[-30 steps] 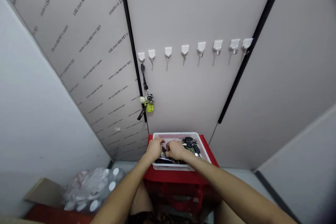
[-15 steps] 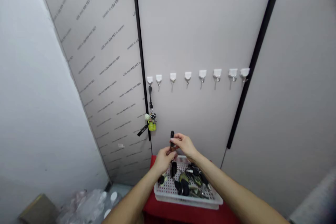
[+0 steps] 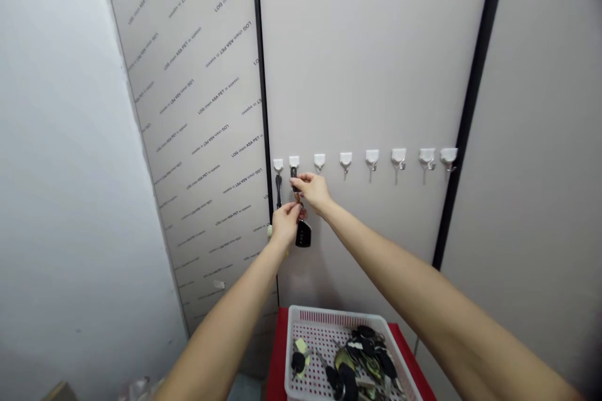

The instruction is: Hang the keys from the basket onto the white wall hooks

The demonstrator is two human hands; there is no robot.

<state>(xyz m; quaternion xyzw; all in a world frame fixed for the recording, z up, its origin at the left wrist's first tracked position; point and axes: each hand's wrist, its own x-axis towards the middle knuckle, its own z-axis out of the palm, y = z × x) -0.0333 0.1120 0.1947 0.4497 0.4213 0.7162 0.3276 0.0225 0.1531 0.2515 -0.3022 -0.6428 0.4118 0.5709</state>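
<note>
- A grey wall panel (image 3: 367, 75) stands behind a row of white stick-on hooks (image 3: 371, 158).
- Below them, a white plastic basket (image 3: 329, 312) sits on a red stand (image 3: 281, 351) and holds a heap of keys (image 3: 367, 357).
- The right hand (image 3: 313, 193) is narrowly pinched on a dark key strap (image 3: 294, 178), which sits at the second hook (image 3: 294, 161) from the left.
- The left hand (image 3: 285, 225) is curled just below, beside the hanging black key fob (image 3: 303, 234); whether it grips anything cannot be told.

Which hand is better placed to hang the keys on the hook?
The right hand, probably: it is up beside the white hook, while the left hand sits lower, near the black key fob.
</note>
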